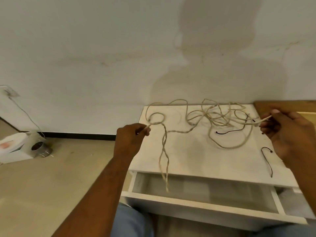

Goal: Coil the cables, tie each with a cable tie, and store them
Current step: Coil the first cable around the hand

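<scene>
A long white cable (220, 117) lies tangled in loose loops across the white cabinet top (188, 156). My left hand (131, 139) pinches one stretch of it at the top's left edge, beside a small loop; a twisted double strand (164, 158) hangs from there over the front edge into the open drawer (201, 199). My right hand (287, 132) grips another stretch of the same cable at the right side. Two thin black cable ties lie on the top: one (230, 130) in the middle right, another (268, 159) near my right hand.
The cabinet stands against a white wall. A wooden surface (287, 105) adjoins it on the right. On the floor at the left sit a white box (12, 147) and a round metal object (39, 147) with a thin wire running up the wall. My knees are below the drawer.
</scene>
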